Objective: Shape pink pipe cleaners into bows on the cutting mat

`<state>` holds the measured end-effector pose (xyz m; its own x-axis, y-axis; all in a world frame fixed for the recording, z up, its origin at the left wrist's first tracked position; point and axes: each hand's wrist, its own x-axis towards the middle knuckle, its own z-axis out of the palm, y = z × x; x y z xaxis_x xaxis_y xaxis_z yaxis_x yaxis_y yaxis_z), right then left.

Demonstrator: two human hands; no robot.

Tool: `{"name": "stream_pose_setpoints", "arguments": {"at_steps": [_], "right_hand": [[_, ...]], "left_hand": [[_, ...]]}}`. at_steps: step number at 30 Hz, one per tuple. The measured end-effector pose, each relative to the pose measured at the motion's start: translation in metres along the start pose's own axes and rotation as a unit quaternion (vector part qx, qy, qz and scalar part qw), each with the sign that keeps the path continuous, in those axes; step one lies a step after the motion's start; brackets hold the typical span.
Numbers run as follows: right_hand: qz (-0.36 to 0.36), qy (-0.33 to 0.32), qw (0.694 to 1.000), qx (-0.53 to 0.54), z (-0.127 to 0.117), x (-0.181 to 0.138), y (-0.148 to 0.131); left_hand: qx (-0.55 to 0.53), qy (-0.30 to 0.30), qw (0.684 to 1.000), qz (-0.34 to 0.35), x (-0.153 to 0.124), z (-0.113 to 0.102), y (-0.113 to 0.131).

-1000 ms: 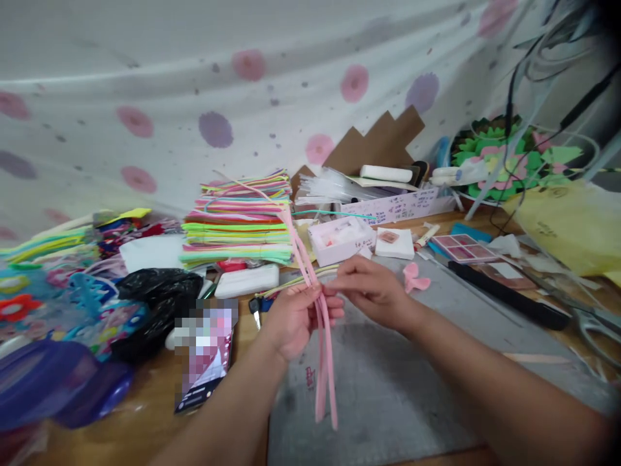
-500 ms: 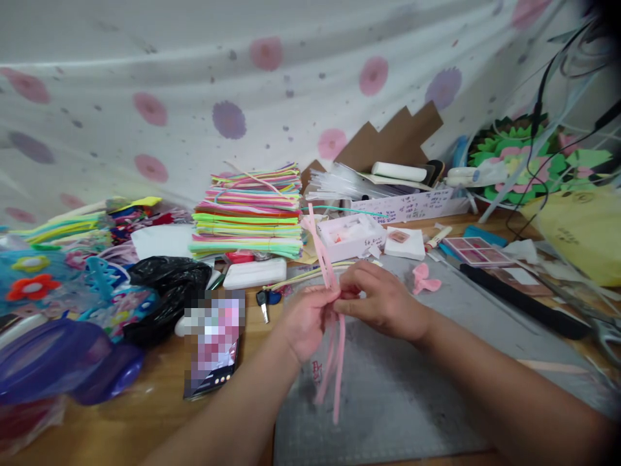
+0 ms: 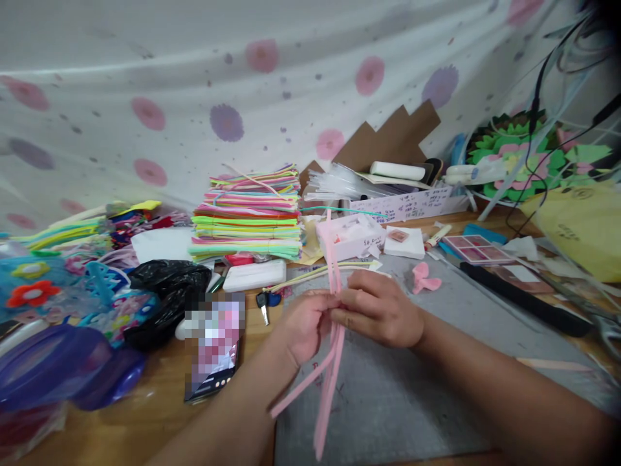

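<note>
Several pink pipe cleaners [image 3: 332, 382] hang upright in a bunch above the grey cutting mat [image 3: 412, 401]. My left hand [image 3: 306, 323] is closed round their middle, thumb and finger pinched. Pressed against it from the right, my right hand [image 3: 378, 309] also has its fingers closed on the bunch. The strands stick up above both hands and dangle below, one lower end splayed to the left. Where the fingers meet, the strands are hidden. A small pink bow-like piece [image 3: 425, 278] lies on the mat beyond my right hand.
Stacked pipe cleaners [image 3: 246, 223] stand at the back. On the left are a phone [image 3: 217, 349], keys [image 3: 264, 305], a black plastic bag [image 3: 169, 291] and a purple container [image 3: 58, 369]. A small white box [image 3: 352, 246], a black-handled tool [image 3: 524, 301] and scissors [image 3: 606, 327] lie to the right.
The bunch now stands straighter, and its lower ends reach further down. One strand has swung out to the left. Both hands stay together at nearly the same spot.
</note>
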<state>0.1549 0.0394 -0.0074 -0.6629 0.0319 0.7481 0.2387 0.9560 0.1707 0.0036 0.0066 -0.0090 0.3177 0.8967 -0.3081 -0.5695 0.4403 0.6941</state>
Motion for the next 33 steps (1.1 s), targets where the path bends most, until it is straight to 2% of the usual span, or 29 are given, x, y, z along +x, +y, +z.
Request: {"name": "stream_pose_setpoints", "arguments": {"at_steps": [4, 9, 18, 22, 26, 29, 33], "right_hand": [[0.035, 0.062, 0.996, 0.053, 0.002, 0.0, -0.005], [0.079, 0.093, 0.986, 0.11, 0.007, -0.004, -0.003], [0.124, 0.029, 0.983, 0.129, -0.001, 0.003, -0.005], [0.15, 0.015, 0.976, 0.157, 0.0, 0.004, -0.005], [0.182, -0.011, 0.95, 0.252, 0.006, 0.003, -0.003], [0.231, -0.019, 0.924, 0.304, 0.012, 0.002, -0.004], [0.342, -0.063, 0.856, 0.383, 0.015, 0.001, -0.006]], "left_hand": [[-0.001, -0.033, 0.999, 0.027, -0.004, 0.002, 0.004], [0.001, -0.051, 0.996, 0.073, -0.007, -0.001, 0.012], [0.052, -0.021, 0.994, 0.09, -0.004, -0.008, 0.014], [0.076, 0.018, 0.991, 0.108, -0.003, -0.007, 0.017], [0.102, 0.063, 0.985, 0.127, -0.004, -0.004, 0.02], [0.116, 0.073, 0.976, 0.17, -0.006, -0.001, 0.021], [0.126, 0.075, 0.966, 0.211, -0.008, 0.003, 0.02]]}}
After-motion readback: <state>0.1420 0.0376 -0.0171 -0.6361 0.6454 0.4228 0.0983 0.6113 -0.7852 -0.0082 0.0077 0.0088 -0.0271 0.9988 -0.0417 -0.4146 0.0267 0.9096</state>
